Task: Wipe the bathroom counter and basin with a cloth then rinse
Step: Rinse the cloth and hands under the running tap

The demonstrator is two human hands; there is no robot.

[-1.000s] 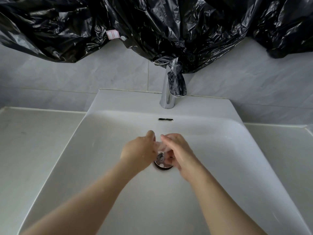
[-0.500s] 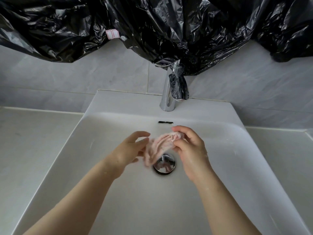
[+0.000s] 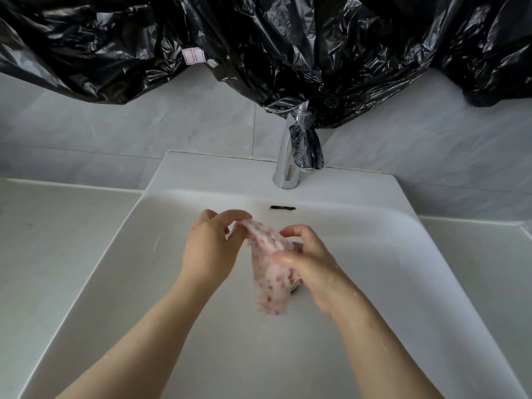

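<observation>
A pale pink speckled cloth (image 3: 269, 269) hangs over the middle of the white basin (image 3: 403, 283), blurred at its lower end. My left hand (image 3: 211, 251) pinches its upper corner between thumb and fingers. My right hand (image 3: 311, 263) grips the cloth's right side, wet with droplets on the wrist. The cloth covers most of the drain (image 3: 294, 288), only a sliver of chrome shows. The grey counter (image 3: 57, 240) runs to the left and right of the basin.
A chrome tap (image 3: 290, 156) stands at the back of the basin, no water running from it. An overflow slot (image 3: 282, 208) sits below it. Black plastic sheeting (image 3: 259, 47) hangs over the tiled wall (image 3: 144, 128) and touches the tap's top.
The cloth was bunched between both hands over the drain, then lifted. Now it is spread longer and hangs down, with my left hand holding its top corner.
</observation>
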